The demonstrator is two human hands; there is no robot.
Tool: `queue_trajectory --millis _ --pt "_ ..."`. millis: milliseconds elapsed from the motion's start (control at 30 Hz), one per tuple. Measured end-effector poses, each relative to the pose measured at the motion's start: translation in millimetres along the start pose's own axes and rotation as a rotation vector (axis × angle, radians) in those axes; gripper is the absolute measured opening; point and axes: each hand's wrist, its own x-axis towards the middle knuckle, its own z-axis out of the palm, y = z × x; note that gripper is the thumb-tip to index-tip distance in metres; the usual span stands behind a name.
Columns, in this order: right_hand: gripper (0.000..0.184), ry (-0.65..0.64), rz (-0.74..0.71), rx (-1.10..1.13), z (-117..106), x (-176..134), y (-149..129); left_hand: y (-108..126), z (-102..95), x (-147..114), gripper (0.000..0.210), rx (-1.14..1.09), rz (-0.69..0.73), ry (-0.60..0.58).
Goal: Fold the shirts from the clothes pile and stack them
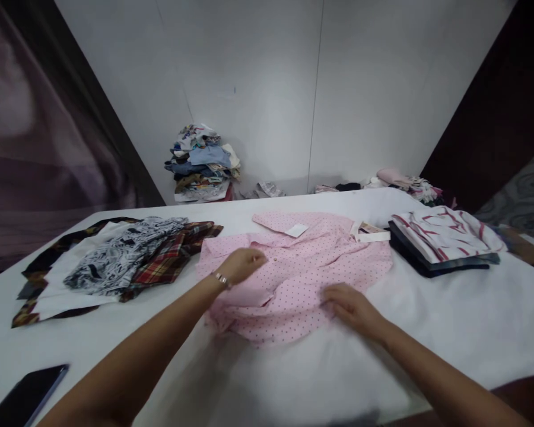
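Note:
A pink polka-dot shirt (293, 273) lies spread and rumpled on the white table, its collar end toward the right. A white paper tag (296, 230) rests on its far part, and a white band (374, 236) shows at the collar. My left hand (244, 265), with a metal bracelet at the wrist, is over the shirt's left part near the buttons. Its fingers are pressed together; what they hold, if anything, is hidden. My right hand (351, 305) is closed on the near edge of the shirt, its fingers curled into the cloth.
On the left lies a pile of clothes (124, 261), plaid and printed. Folded clothes (445, 234) are stacked at the right. A phone (29, 394) lies at the near left of the white table (449, 320). Behind the table, a tall heap of clothes (202, 163) stands against the wall.

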Motion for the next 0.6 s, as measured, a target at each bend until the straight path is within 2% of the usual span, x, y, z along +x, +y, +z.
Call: queue_trajectory --millis 67,133,167,233,300,367,433,600 --pt "0.030 0.156 0.136 -0.090 -18 -3 22 10 11.1 -50 0.033 0.001 0.053 -0.073" --pt "0.033 0.265 0.302 -0.208 -36 -7 43 13 24.9 -92 0.037 0.063 0.154 -0.053" --pt "0.036 0.292 0.382 -0.262 -43 -9 51 12 32.2 -108 0.046 0.119 0.152 -0.018" --pt "0.041 0.304 0.508 -0.327 -52 -14 63 6 44.8 -129 0.046 0.235 0.115 0.055" --pt "0.044 0.285 0.556 -0.338 -52 -21 67 -1 51.1 -138 0.025 0.306 0.086 0.110" --pt "0.045 0.266 0.522 -0.319 -44 -30 65 0 49.2 -142 0.014 0.292 0.104 0.163" --pt "0.048 0.245 0.442 -0.303 -31 -39 56 11 41.4 -146 0.019 0.169 0.140 0.206" --pt "0.061 0.147 0.089 -0.225 -1 -52 17 67 25.2 -158 0.025 -0.272 0.171 0.209"
